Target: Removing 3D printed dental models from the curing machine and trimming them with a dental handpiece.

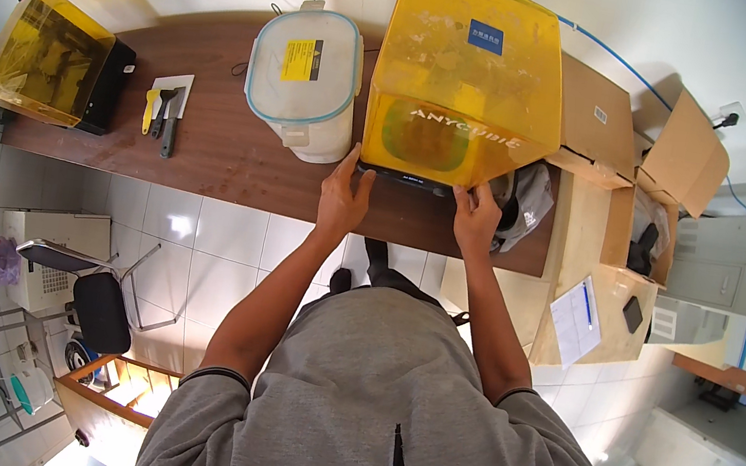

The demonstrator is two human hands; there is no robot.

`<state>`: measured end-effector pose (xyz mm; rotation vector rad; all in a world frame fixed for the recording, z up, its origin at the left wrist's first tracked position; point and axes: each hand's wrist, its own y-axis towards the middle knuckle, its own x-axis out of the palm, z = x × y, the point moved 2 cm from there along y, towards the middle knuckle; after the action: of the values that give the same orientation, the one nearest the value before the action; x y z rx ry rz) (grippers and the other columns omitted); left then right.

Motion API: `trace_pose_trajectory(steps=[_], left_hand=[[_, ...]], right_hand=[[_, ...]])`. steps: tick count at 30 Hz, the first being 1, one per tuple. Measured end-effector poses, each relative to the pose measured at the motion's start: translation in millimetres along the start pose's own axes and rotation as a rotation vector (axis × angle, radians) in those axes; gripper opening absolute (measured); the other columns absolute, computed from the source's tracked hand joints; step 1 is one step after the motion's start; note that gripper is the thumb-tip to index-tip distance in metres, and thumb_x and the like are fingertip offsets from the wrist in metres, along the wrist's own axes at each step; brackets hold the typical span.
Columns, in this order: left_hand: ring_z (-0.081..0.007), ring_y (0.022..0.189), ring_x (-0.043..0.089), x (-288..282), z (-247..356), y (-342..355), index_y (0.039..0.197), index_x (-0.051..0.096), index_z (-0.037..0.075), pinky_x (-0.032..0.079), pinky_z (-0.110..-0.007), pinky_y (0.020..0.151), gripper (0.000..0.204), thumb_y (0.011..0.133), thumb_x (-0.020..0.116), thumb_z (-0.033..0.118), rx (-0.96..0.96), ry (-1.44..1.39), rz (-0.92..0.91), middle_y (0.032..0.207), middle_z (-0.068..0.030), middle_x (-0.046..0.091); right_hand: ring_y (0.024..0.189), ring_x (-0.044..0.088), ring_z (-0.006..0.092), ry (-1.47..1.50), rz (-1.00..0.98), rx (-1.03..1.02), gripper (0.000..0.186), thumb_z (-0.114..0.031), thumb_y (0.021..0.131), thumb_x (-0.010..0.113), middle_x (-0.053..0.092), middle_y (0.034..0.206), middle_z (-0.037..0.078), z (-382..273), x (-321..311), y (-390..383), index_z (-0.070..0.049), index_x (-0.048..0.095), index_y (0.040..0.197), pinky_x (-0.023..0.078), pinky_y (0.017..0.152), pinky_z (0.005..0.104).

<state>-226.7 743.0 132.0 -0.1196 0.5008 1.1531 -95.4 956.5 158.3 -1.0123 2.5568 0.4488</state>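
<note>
A large see-through yellow cover [472,82] of a resin 3D printer stands in front of me on the brown table, over a dark base whose front strip [407,178] shows below it. At the cover's lower left corner, my left hand [345,194] grips the edge, thumb toward the front. My right hand [476,216] holds the lower front edge nearer the right corner in the same way. Both hands are partly closed, and some fingertips are hidden behind the cover. A rounded green shape shows dimly through the yellow front.
Left of the cover stands a white lidded container [306,74]. Scrapers [166,114] and a smaller yellow-covered printer [51,61] are farther left. To the right are a clear plastic bag [527,209], cardboard boxes [599,118] and paper with a blue pen [575,321]. A chair [101,311] stands behind left.
</note>
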Motion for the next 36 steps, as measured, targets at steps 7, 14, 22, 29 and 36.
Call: trace_pose_trajectory(steps=[7, 14, 22, 29, 36], left_hand=[[-0.0460, 0.099, 0.072, -2, 5, 11, 0.144, 0.054, -0.009, 0.058, -0.047, 0.087, 0.057, 0.099, 0.070, 0.023, -0.013, 0.056, -0.062, 0.119, -0.0352, 0.069], [-0.0433, 0.097, 0.073, -6, 3, 17, 0.144, 0.051, -0.015, 0.058, -0.045, 0.087, 0.066, 0.096, 0.072, 0.026, 0.090, 0.076, -0.082, 0.117, -0.0350, 0.070], [-0.0368, 0.093, 0.076, -9, 10, 15, 0.153, 0.045, -0.010, 0.060, -0.042, 0.084, 0.077, 0.094, 0.074, 0.031, 0.071, 0.044, -0.120, 0.110, -0.0301, 0.073], [-0.0291, 0.090, 0.078, -12, 0, 25, 0.156, 0.047, 0.000, 0.059, -0.038, 0.085, 0.076, 0.093, 0.075, 0.033, -0.002, -0.042, -0.114, 0.109, -0.0257, 0.075], [-0.0227, 0.074, 0.070, -13, 3, 27, 0.157, 0.047, 0.002, 0.056, -0.035, 0.076, 0.075, 0.093, 0.073, 0.031, -0.024, -0.015, -0.135, 0.084, -0.0156, 0.071]], right_hand=[[0.073, 0.064, 0.0209, -0.184, 0.075, 0.015, 0.037, -0.010, 0.097, 0.072, 0.069, 0.087, 0.018, 9, 1, 0, 0.003, 0.063, 0.130, 0.053, 0.073, 0.0312], [0.076, 0.067, 0.0262, -0.104, 0.159, 0.002, 0.032, -0.009, 0.098, 0.070, 0.071, 0.092, 0.020, 10, 10, 3, 0.002, 0.064, 0.127, 0.053, 0.076, 0.0336], [0.092, 0.073, 0.0215, -0.024, 0.180, -0.001, 0.034, -0.006, 0.098, 0.070, 0.077, 0.107, 0.018, 12, 12, 0, 0.002, 0.064, 0.130, 0.054, 0.086, 0.0318], [0.111, 0.069, 0.0141, 0.340, 0.149, -0.007, 0.041, -0.004, 0.099, 0.072, 0.074, 0.121, 0.013, -1, 12, 10, 0.006, 0.059, 0.136, 0.052, 0.097, 0.0260], [0.101, 0.070, 0.0112, 0.090, 0.042, 0.030, 0.042, -0.006, 0.097, 0.074, 0.076, 0.114, 0.014, 12, 10, 12, 0.003, 0.062, 0.136, 0.054, 0.089, 0.0268]])
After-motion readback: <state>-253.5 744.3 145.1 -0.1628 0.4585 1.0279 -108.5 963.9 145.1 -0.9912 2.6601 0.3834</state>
